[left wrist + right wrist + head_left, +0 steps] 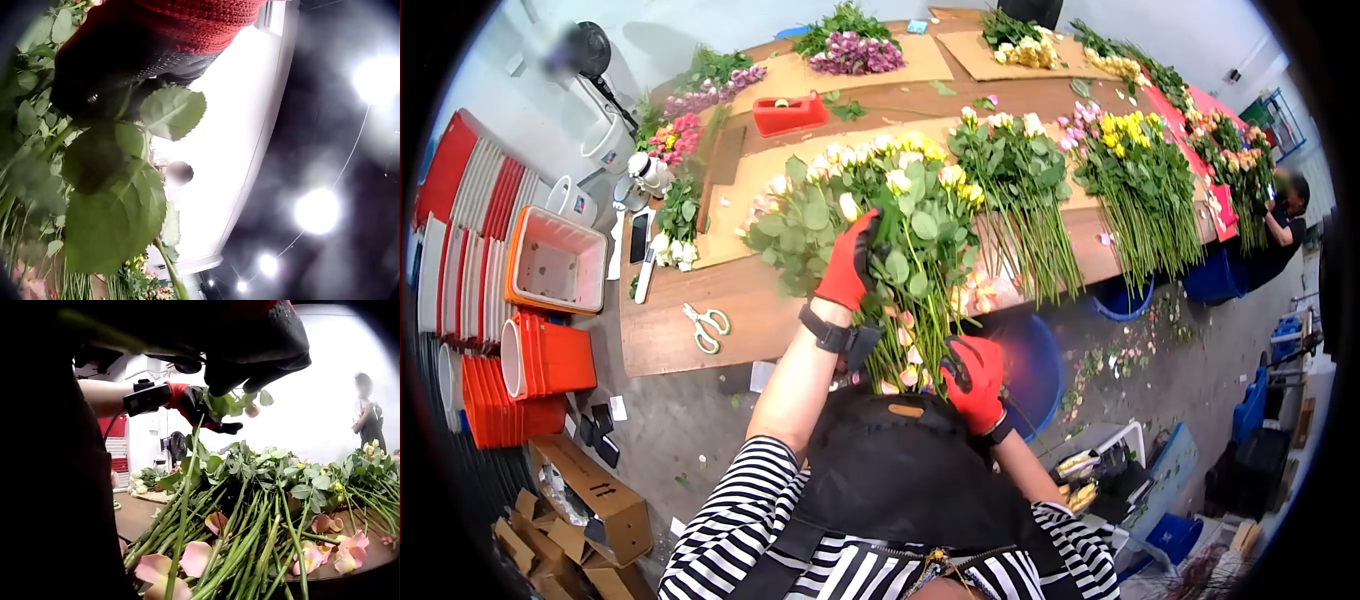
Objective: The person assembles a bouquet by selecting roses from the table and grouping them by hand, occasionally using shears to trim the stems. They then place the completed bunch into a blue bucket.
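Observation:
My left hand [852,262], in a red glove with dark palm, grips a leafy rose stem [187,515] above a heap of cut roses [810,225] on the table. Broad green leaves [119,219] hang just below this hand in the left wrist view. Close to the heap's lower stem ends is my right hand [976,384], gloved alike, its fingers bent. From the right wrist those dark fingers [262,362] fill the top of the view; I cannot tell whether they hold anything. Loose pink petals [197,558] lie among the stems.
More rose bunches [1012,165] and yellow roses [1130,130] line the wooden table [665,335]. Green-handled scissors [706,328] and a red tape dispenser [790,115] lie on it. A blue bin [1040,375] stands below its edge. Another person [1285,215] is at the far right.

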Available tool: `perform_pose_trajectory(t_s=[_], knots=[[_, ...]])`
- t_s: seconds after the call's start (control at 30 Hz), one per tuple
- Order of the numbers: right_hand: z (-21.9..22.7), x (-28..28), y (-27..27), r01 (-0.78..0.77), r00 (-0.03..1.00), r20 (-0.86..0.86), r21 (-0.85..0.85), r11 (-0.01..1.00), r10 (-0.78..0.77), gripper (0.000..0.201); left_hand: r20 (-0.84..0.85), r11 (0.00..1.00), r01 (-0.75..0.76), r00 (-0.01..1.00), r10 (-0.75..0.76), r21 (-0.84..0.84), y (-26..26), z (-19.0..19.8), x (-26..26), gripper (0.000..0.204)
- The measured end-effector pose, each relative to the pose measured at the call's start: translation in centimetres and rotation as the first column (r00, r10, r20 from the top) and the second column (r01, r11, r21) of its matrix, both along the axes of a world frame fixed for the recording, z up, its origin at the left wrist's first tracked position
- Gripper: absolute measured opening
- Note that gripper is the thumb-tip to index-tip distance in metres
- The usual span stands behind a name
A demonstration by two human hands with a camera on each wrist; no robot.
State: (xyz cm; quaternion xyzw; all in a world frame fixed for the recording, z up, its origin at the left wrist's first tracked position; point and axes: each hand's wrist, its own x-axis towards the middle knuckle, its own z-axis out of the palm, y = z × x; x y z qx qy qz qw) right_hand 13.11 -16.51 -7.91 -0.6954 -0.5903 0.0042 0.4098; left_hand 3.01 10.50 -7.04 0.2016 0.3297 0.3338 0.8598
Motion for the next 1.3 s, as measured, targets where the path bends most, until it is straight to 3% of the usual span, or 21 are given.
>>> perform_pose_trajectory(t_s=[0.03,0.1,0.2,0.27,0.37,0.47,0.53,0.6,0.63,0.67,0.73,0.77,0.83,0.87,0.9,1.0,1.1,1.13,1.2,1.27,1.3], knots=[[-0.2,0.1,0.0,0.001,0.999,-0.040,-0.015,1.000,-0.001,0.043,-0.054,0.983,-0.009,0.998,0.019,0.181,-0.8,0.2,-0.4,0.041],[0.0,0.3,0.0,-0.006,0.997,-0.081,-0.033,0.999,0.003,0.043,-0.194,0.741,0.099,0.980,0.043,0.664,0.2,-2.4,-0.9,0.044],[0.3,0.4,-0.4,-0.008,0.970,-0.242,-0.050,0.999,-0.004,0.041,-0.267,-0.076,0.327,0.867,0.422,0.942,0.6,0.0,-1.3,0.042],[1.0,0.3,-0.6,-0.002,0.939,-0.343,-0.051,0.999,-0.016,0.040,-0.360,0.152,0.329,0.893,0.269,0.932,0.9,-0.4,-1.2,0.052],[0.6,0.8,-0.7,0.028,0.883,-0.469,-0.014,1.000,-0.032,0.038,-0.351,-0.068,0.399,0.865,0.360,0.914,0.7,-0.6,-0.9,0.054],[0.7,1.8,-1.2,0.112,0.861,-0.499,-0.006,0.994,-0.100,0.036,-0.416,-0.169,0.511,0.817,0.398,0.842,0.0,-0.1,-0.9,0.046],[1.0,2.3,-2.1,0.241,0.878,-0.431,0.020,0.970,-0.210,0.035,-0.402,0.145,0.381,0.901,0.163,0.913,-1.2,0.6,-0.6,0.044],[0.6,3.5,-4.0,0.324,0.904,-0.274,-0.058,0.944,-0.327,0.034,-0.374,-0.004,0.389,0.890,0.261,0.921,-0.4,-1.7,-1.1,0.041],[-0.6,4.0,-5.7,0.365,0.904,-0.187,-0.131,0.922,-0.385,0.033,-0.300,0.504,0.319,0.946,-0.122,0.803,-0.2,-1.7,-1.5,0.040],[-2.2,4.3,-7.6,0.405,0.898,-0.098,-0.200,0.892,-0.430,0.033,-0.012,0.911,0.196,0.979,-0.206,0.362,0.0,-1.8,-1.8,0.040],[-5.9,3.8,-12.5,0.485,0.838,-0.145,-0.245,0.839,-0.527,0.034,-0.111,0.869,0.120,0.991,-0.076,0.479,-1.4,0.0,-2.0,0.036],[-8.6,3.0,-15.4,0.540,0.742,-0.314,-0.244,0.805,-0.593,0.034,-0.102,0.879,0.123,0.991,-0.085,0.461,-1.3,0.1,-2.7,0.037],[-9.2,1.0,-19.1,0.616,0.666,-0.290,-0.307,0.725,-0.688,0.032,-0.084,0.896,0.128,0.991,-0.102,0.424,-1.0,0.3,-3.9,0.038],[-9.7,-0.1,-20.9,0.620,0.655,-0.242,-0.368,0.693,-0.715,0.032,0.004,0.979,0.115,0.993,-0.118,0.166,-0.6,0.0,-4.2,0.042],[-10.8,-1.0,-22.6,0.625,0.645,-0.191,-0.425,0.655,-0.740,0.031,-0.245,0.684,0.141,0.968,0.057,0.715,-1.7,-1.3,-4.0,0.044],[-16.8,-3.9,-27.6,0.553,0.447,-0.284,-0.657,0.512,-0.848,0.033,-0.256,0.733,0.148,0.966,0.037,0.664,-1.7,-1.7,-4.8,0.037],[-14.5,-3.7,-24.4,0.608,0.493,-0.067,-0.688,0.398,-0.868,0.038,-0.302,0.746,0.214,0.953,-0.017,0.631,-2.0,-1.6,-4.6,0.039],[-11.8,-2.5,-21.9,0.517,0.401,-0.141,-0.781,0.351,-0.905,0.039,-0.315,0.733,0.250,0.948,-0.051,0.633,-2.2,-1.0,-4.0,0.041],[-15.0,-0.5,-21.4,0.517,0.471,-0.182,-0.736,0.437,-0.863,0.045,-0.285,0.712,0.285,0.951,-0.123,0.642,-2.4,-0.5,-3.7,0.044],[-17.8,1.8,-20.8,0.503,0.686,-0.031,-0.701,0.505,-0.727,0.054,-0.171,0.706,0.239,0.971,-0.167,0.667,-1.2,-3.5,-4.8,0.044],[-14.6,2.8,-18.8,0.489,0.695,0.038,-0.758,0.432,-0.718,0.055,-0.109,0.817,0.257,0.966,-0.235,0.516,-1.0,-2.1,-4.5,0.045]])
